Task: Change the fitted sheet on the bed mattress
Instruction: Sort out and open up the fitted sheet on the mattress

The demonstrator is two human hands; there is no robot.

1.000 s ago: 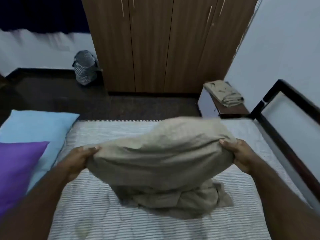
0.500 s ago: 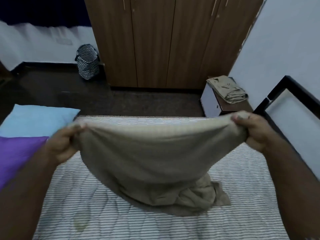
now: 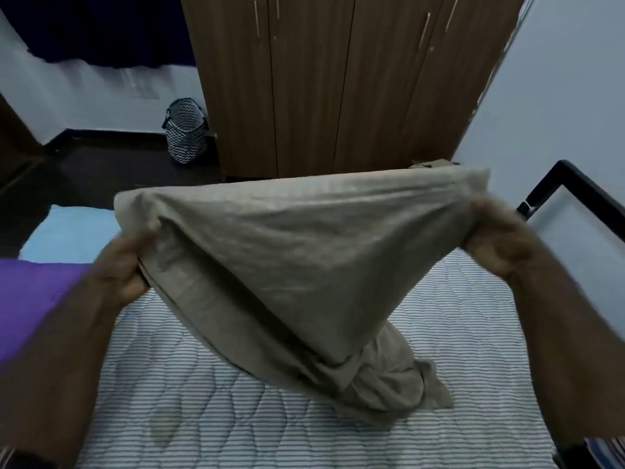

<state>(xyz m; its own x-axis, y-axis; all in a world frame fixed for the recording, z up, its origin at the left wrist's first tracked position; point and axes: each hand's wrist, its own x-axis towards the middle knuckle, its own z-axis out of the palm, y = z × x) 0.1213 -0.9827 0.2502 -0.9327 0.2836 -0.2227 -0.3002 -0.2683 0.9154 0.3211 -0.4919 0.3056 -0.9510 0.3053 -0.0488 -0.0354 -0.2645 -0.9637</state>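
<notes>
A: Listing item one — beige fitted sheet (image 3: 297,265), held aloft over the bare mattress (image 3: 236,418). Left hand (image 3: 130,265) grips its edge at nine o'clock, fingers curled into the cloth; right hand (image 3: 497,238) grips the opposite edge at three o'clock, blurred but clearly bunching fabric. Lower end of the sheet rests in a crumpled heap on the mattress near five o'clock.

B: Item two?

A: Striped quilted mattress, uncovered, faint stain toward seven o'clock. Purple pillow (image 3: 37,299) and light blue pillow (image 3: 74,231) at nine o'clock, lying on the mattress's left side.

B: Hazards?

A: Several, as judgement only. The heap at five o'clock looks twisted, so a shake may not open it and the sheet could land knotted. No elastic corner is visible, so I cannot tell which edge the hands have; a wrong edge means short side laid along the long side. The pillows sit where the sheet must spread, so cloth may drape over them instead of reaching that edge. The black bed frame (image 3: 554,184) at two o'clock could snag a flung corner.

B: Surroundings?

A: Wooden wardrobe (image 3: 338,79) at twelve o'clock, patterned laundry basket (image 3: 185,135) at eleven o'clock on the dark floor — well apart from the bed.
</notes>
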